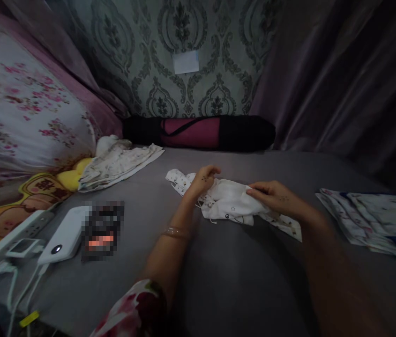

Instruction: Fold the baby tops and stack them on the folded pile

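A crumpled white garment (233, 199) with small dark prints and thin ties lies on the grey bed sheet, between and under my hands. At its left part, my left hand (204, 181) rests on or just above the fabric. Its visible fingers reach out to the right, loosely bent; the thumb side is partly hidden. My right hand (271, 194) pinches the upper edge of the garment between thumb and fingers. A printed end of the cloth sticks out below the right wrist, and another pokes out left of my left hand.
Folded printed cloths (377, 220) lie at the right; more cloth (120, 164) lies at the back left beside a yellow plush (36, 201). A white power bank (66, 234), a power strip (11, 248) and a pixelated object (102, 230) are at left. A long black-and-pink bag (194, 133) lies along the wall.
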A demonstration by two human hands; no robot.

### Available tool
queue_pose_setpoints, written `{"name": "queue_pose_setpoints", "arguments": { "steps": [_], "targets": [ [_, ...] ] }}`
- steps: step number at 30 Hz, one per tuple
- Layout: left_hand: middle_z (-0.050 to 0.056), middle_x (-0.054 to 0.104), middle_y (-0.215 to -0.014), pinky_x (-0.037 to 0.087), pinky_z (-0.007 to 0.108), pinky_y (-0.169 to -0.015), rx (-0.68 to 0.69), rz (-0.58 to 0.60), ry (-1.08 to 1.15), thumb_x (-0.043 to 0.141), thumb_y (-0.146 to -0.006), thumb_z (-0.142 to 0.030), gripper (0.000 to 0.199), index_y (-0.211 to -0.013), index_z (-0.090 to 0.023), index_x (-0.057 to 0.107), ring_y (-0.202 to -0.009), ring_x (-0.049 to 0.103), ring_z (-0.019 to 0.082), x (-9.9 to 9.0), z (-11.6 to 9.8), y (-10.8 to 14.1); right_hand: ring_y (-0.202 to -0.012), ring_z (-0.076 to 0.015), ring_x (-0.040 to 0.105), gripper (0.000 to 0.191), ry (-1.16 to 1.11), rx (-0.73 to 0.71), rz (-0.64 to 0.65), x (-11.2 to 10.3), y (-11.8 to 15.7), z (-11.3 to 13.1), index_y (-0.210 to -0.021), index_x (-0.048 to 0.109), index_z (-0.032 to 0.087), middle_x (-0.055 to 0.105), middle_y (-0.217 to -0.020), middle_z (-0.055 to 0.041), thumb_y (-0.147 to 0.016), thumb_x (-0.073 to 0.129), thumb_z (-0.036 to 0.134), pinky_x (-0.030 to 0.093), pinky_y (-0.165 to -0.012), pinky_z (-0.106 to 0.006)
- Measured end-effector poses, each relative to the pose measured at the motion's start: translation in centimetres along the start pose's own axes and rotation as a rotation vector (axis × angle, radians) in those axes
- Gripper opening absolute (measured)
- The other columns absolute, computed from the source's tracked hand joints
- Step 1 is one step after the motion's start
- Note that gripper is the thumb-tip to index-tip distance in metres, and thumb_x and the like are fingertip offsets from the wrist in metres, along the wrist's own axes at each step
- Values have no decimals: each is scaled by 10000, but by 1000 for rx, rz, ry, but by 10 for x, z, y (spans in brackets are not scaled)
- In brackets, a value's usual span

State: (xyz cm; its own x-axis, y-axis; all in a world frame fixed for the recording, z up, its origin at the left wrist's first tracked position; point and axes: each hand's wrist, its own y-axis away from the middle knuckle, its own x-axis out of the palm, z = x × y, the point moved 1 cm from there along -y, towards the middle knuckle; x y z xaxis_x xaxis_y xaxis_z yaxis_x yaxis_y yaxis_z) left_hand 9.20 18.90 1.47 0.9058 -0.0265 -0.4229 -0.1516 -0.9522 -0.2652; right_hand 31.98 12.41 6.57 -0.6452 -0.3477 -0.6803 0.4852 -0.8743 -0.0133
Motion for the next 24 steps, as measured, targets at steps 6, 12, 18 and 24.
{"name": "queue_pose_setpoints", "arguments": {
  "steps": [6, 12, 18, 24],
  "targets": [
    [58, 708, -1046, 435, 354, -949, 68, 222, -433, 431, -724, -53, 493, -1126, -199, 676, -1022, 609, 222, 1, 14, 6, -838, -236, 631, 467, -13, -24, 59, -2, 4, 8, -1039, 736, 215, 717, -903, -33, -849, 498, 569, 473, -717, -314],
    [31, 728, -914, 432, 350, -934, 43, 197, -497, 466, -779, -136, 395, -1084, -214, 706, -932, 632, 203, -14, 10, 8, -876, -252, 624, 524, -57, 28, 48, -9, 10, 11, -1012, 740, 204, 717, -944, -55, -814, 519, 636, 481, -735, -336],
    [3, 695, -741, 476, 268, -747, 46, 151, -388, 569, -781, -249, 254, -961, -190, 737, -729, 613, 155, -32, 3, 12, -875, -239, 613, 529, -135, 57, 18, -13, 10, -7, -1002, 732, 201, 711, -992, -72, -775, 567, 649, 487, -741, -343],
    [9, 679, -749, 462, 229, -662, 118, 137, -199, 590, -798, -318, 217, -900, -170, 711, -691, 583, 129, -40, -2, 13, -585, -142, 534, 469, -70, 99, -133, -17, 6, -22, -894, 680, 189, 636, -672, -12, -713, 640, 620, 393, -511, -252]
  ]
}}
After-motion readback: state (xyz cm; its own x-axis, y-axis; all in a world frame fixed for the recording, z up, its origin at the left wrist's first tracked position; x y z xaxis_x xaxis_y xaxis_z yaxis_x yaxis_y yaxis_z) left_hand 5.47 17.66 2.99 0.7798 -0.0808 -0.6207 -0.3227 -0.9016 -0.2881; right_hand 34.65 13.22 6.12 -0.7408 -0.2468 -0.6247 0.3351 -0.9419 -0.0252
